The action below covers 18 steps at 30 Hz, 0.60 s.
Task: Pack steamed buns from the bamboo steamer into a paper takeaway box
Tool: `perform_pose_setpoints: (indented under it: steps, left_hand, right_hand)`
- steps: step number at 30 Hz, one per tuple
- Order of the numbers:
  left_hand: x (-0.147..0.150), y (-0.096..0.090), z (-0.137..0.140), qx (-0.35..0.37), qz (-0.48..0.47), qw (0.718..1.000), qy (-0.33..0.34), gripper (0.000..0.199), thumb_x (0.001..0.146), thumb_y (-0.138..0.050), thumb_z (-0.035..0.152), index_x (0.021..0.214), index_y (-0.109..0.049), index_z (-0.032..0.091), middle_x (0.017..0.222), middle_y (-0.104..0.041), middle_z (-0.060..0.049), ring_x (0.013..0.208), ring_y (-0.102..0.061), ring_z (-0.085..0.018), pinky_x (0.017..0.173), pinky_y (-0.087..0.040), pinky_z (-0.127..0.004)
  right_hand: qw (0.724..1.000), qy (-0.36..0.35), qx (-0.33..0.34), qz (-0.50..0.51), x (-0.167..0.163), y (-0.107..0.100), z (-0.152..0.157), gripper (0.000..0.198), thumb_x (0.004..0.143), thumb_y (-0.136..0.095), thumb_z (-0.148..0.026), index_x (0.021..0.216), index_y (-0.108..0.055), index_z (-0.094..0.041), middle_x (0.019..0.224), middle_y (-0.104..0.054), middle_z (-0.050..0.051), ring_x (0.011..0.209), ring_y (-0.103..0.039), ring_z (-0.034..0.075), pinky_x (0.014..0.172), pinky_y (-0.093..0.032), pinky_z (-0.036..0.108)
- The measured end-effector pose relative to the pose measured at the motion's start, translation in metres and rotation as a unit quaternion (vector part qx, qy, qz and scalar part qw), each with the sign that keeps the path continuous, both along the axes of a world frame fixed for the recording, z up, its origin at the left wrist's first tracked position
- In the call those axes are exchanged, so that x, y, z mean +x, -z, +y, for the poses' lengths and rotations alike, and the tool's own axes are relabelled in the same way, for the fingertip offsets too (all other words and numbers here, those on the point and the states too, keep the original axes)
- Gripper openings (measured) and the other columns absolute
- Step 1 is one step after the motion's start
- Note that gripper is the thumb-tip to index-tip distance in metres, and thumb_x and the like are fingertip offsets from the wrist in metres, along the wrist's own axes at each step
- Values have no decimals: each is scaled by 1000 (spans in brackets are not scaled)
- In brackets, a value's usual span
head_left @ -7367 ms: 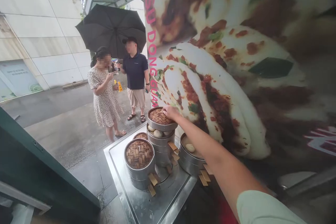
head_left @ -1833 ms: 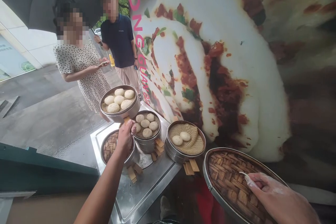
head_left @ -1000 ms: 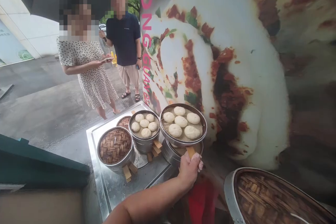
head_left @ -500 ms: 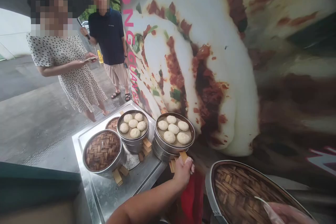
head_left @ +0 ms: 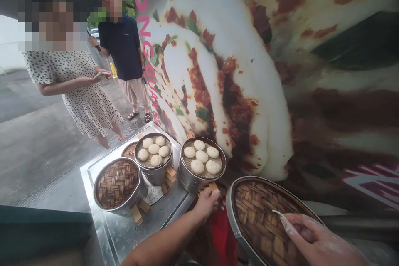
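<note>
My left hand (head_left: 210, 203) is closed at the short wooden handle (head_left: 213, 186) of the right steamer stack (head_left: 190, 179). Its open top tier holds several round white buns (head_left: 202, 156) on a mesh liner. My right hand (head_left: 311, 235), seemingly in a clear thin glove, pinches the pale loop on a woven bamboo lid (head_left: 258, 208) with a metal rim. The lid is tilted and held apart from the stacks, at lower right. Another uncovered steamer (head_left: 154, 173) with several buns stands just left of the stack.
A lidded steamer (head_left: 118, 185) stands at the left of the metal table (head_left: 107, 226), another woven lid (head_left: 129, 149) behind it. A wall with a large food picture (head_left: 258, 91) rises along the right. Two people stand beyond the table, one holding a phone (head_left: 101, 75).
The top tier, tilted and offset before, now sits more squarely on the stack. My left hand has shifted slightly down at its handle. My right hand and the lid have come further into view, leftward.
</note>
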<state>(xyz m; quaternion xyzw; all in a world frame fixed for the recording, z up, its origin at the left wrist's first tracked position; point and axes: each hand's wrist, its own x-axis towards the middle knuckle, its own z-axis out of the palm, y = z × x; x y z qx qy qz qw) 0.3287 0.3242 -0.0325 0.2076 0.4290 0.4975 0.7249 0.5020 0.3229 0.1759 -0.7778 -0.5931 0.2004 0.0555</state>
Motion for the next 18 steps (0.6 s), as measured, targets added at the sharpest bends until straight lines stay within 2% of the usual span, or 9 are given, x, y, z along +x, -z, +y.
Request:
perform_pose_setpoints:
  steps: [2, 4, 7, 9, 11, 13, 16, 18]
  left_hand:
    - [-24, 0, -8, -50, 1, 999, -21, 60, 61, -53, 70, 86, -49, 15, 63, -58, -3, 50, -53, -13, 51, -36, -25]
    - [-53, 0, -13, -92, 12, 990, -106, 64, 64, -50, 70, 91, -49, 13, 69, -61, -6, 53, -55, -14, 50, -36, -24]
    - [-93, -1, -12, -120, 13, 962, -245, 54, 70, -54, 60, 94, -49, 12, 79, -62, -9, 59, -58, -13, 52, -38, -23]
    - [-110, -2, -7, -124, -30, 951, -281, 46, 72, -59, 51, 96, -50, 13, 87, -63, -11, 67, -60, -14, 57, -42, -23]
    - [-119, 0, 0, -112, -85, 945, -295, 41, 69, -65, 42, 95, -51, 13, 89, -62, -10, 71, -60, -13, 60, -43, -22]
    - [-121, 3, 6, -83, -106, 941, -311, 38, 65, -71, 35, 90, -53, 13, 80, -61, -6, 64, -57, -10, 57, -41, -20]
    - [-117, 10, 11, -31, -55, 935, -348, 31, 64, -70, 37, 75, -52, 13, 63, -53, 1, 50, -44, -6, 47, -31, -18]
    - [-113, 12, 13, -4, -8, 928, -371, 31, 66, -66, 40, 69, -49, 14, 58, -49, 2, 47, -38, -5, 45, -27, -19]
  right_hand:
    - [1000, -4, 3, 5, -9, -5, 4, 41, 49, -39, -63, 66, -62, -32, 64, -65, 0, 70, -61, 27, 73, -45, 40]
    - [1000, 0, 0, 5, -16, -8, 10, 44, 49, -39, -63, 68, -63, -32, 64, -64, 0, 68, -61, 26, 71, -45, 39]
    - [1000, -18, 10, 6, -25, -9, 19, 44, 50, -39, -63, 70, -64, -31, 63, -64, 0, 68, -60, 25, 69, -45, 38]
    - [999, -34, 30, 6, -31, -8, 25, 43, 51, -41, -62, 70, -64, -31, 63, -63, -1, 68, -60, 25, 68, -45, 38]
    - [998, -43, 47, 6, -37, -6, 29, 42, 51, -42, -62, 70, -64, -31, 63, -63, -1, 67, -60, 25, 67, -45, 38]
    - [997, -46, 55, 5, -39, -2, 33, 43, 52, -43, -64, 71, -63, -31, 62, -63, -1, 65, -60, 25, 65, -45, 39]
    - [995, -65, 74, 1, -34, 9, 38, 42, 54, -43, -64, 71, -64, -32, 62, -64, -1, 63, -61, 24, 61, -47, 38]
    - [988, -100, 115, -26, -26, 21, 41, 42, 59, -41, -65, 73, -64, -33, 62, -65, -3, 60, -61, 22, 56, -49, 35]
